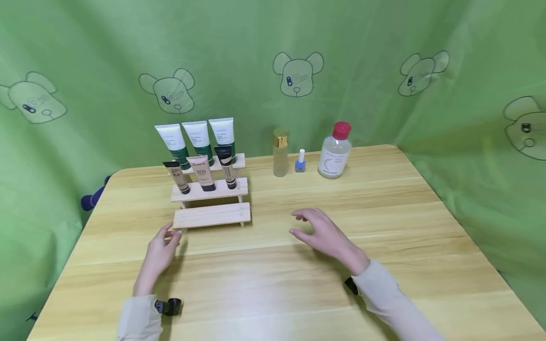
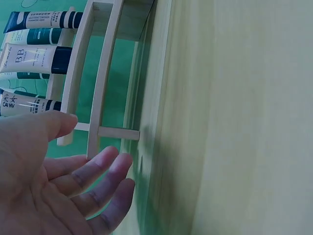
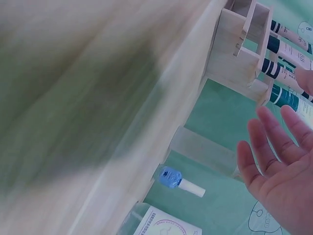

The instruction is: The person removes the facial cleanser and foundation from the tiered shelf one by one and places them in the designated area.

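My left hand (image 1: 159,252) is beside the front left corner of a three-step wooden rack (image 1: 212,215). Its fingers are loosely bent and spread, holding nothing, with the fingertips right by the lowest step. Over the table's middle, my right hand (image 1: 325,235) hovers with thumb and fingers apart and nothing between them. Three white-and-green tubes (image 1: 197,135) stand on the rack's top step. On the middle step are a small dark-capped tube (image 1: 177,176), a pink BB cream tube (image 1: 202,174) and a black-topped tube (image 1: 226,168). The lowest step is bare.
Along the table's back stand a gold-capped clear bottle (image 1: 280,160), a blue nail polish bottle (image 1: 300,164) with white cap, and a clear bottle with a red cap (image 1: 334,157). A green curtain (image 1: 239,71) hangs behind and around the wooden table (image 1: 256,293).
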A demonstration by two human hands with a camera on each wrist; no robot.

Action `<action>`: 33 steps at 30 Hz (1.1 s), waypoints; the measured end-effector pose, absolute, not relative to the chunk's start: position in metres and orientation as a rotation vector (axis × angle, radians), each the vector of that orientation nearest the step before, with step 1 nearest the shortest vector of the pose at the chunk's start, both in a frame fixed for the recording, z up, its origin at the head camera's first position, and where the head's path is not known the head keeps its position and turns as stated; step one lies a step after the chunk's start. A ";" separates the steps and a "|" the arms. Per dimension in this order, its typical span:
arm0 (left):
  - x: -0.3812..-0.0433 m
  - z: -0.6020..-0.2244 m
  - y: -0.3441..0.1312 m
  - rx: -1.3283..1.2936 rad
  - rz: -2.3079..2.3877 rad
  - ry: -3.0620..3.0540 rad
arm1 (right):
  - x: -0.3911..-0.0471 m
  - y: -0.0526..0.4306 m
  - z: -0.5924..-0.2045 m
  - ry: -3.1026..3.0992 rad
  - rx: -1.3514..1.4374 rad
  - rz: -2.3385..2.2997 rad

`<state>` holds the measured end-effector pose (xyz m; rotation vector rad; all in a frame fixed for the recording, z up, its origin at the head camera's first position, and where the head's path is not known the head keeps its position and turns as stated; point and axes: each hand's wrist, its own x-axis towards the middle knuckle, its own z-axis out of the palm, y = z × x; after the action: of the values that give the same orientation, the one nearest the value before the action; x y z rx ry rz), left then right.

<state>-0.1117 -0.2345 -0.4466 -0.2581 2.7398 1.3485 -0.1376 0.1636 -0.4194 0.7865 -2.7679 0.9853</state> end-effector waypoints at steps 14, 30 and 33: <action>-0.120 -0.457 -0.232 -0.349 1.432 2.752 | -0.160 0.135 -0.413 -2.773 0.803 1.111; -0.127 -0.459 -0.230 -0.323 1.489 2.730 | -0.193 0.099 -0.405 -2.718 0.816 1.248; -0.129 -0.459 -0.230 -0.340 1.512 2.715 | -0.199 0.092 -0.402 -2.708 0.822 1.267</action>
<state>-0.1288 -0.2296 -0.4589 -0.3404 2.7153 1.5116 -0.1985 0.0922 -0.4022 0.8221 -2.7076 1.2674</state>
